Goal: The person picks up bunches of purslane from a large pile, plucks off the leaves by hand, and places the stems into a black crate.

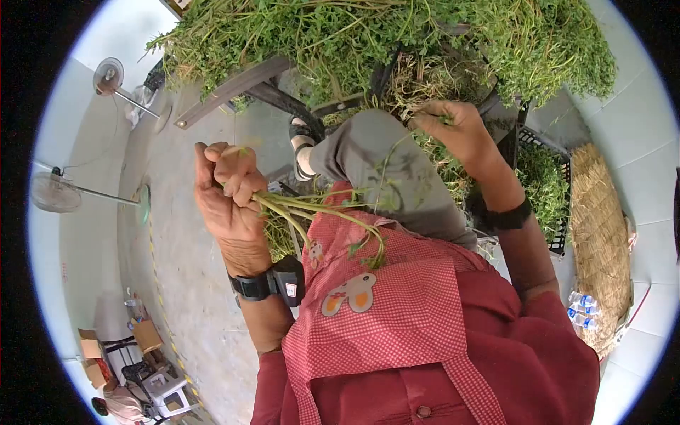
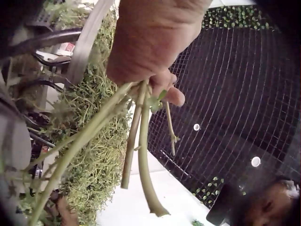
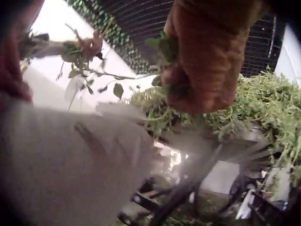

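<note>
My left hand grips a small bunch of green stems that reaches over the red checked apron. The left wrist view shows thick cut stem ends hanging below the fist. Above my right knee, my right hand has its fingers curled in, with a bit of green showing at the palm. In the right wrist view this hand pinches leaves, and a thin leafy sprig runs leftward from it. The fingertips are partly hidden there.
A large heap of leafy greens lies on a wooden-edged stand ahead. More trimmings are piled below it. To the right stand a black crate of greens and a rolled straw mat. Two fans stand at left.
</note>
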`<state>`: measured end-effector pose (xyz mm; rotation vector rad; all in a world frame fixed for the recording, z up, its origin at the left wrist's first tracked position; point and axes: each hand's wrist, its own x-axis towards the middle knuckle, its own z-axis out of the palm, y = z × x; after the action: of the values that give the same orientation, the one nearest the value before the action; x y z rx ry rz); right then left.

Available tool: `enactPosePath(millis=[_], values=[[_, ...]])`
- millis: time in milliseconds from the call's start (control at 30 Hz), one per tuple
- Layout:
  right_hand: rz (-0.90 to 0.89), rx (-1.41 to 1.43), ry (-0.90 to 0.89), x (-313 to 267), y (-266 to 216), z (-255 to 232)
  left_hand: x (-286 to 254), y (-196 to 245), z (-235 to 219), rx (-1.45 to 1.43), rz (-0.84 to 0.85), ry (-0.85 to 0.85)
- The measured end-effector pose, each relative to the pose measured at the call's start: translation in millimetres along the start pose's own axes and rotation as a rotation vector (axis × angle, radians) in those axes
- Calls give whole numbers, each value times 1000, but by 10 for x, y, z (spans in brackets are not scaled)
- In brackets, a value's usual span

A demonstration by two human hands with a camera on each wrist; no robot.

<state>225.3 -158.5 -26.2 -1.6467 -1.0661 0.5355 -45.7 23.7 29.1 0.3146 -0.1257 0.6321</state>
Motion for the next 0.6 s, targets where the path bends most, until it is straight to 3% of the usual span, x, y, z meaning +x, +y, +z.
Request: enactPosePath(millis=[67,233,300,367,400,467,600], values=[[65,-150,2,-26,197,-32,-18,5,-14,74,-29,65],[-126,-77,-83,-153,387,77,-60,-89,-46,306,-66,258],[-153,-63,-130,-140,319,159,-47,-104,-41,304,-74,230],[-18,-335,-261,-76,266,192,-46,-101,-41,300,-80,203],[-19,-335,-262,-44,320,199,-50,-88,-43,277,-102,171],[-223,-452,-107,32,499,215,-66,-55,-49,253,-123,139],[-189,-636,-159,30,538,49,-65,-6,-67,109,-88,174]])
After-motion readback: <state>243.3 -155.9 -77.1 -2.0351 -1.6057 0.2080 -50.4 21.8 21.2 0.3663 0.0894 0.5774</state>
